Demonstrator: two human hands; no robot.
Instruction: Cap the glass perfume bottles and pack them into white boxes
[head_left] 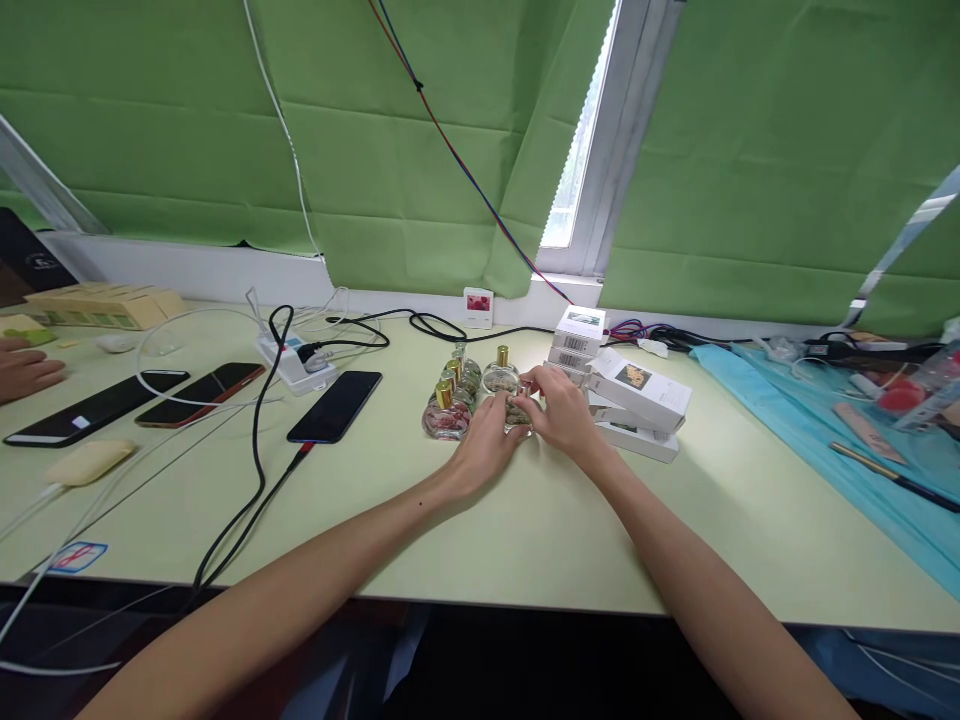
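Observation:
My left hand (489, 442) and my right hand (561, 408) meet around a small clear glass perfume bottle (516, 414), fingers closed on it from both sides. My hands hide much of this bottle. Just behind it stands an upright perfume bottle with a gold cap (502, 357). To the left of my left hand, several round, flat glass bottles stand in a row running away from me; the nearest bottle (447, 420) has a gold cap and reddish contents. Beside my right hand, white cartons are stacked, and a white box (641, 390) with a printed picture lies aslant on top.
A black phone (334, 407) on a cable and a white power strip (296, 365) lie left. Farther left are two more phones and another person's hand (28, 370). A small white box (478, 307) stands by the wall. Blue plastic sheeting (795, 420) with loose items covers the right side.

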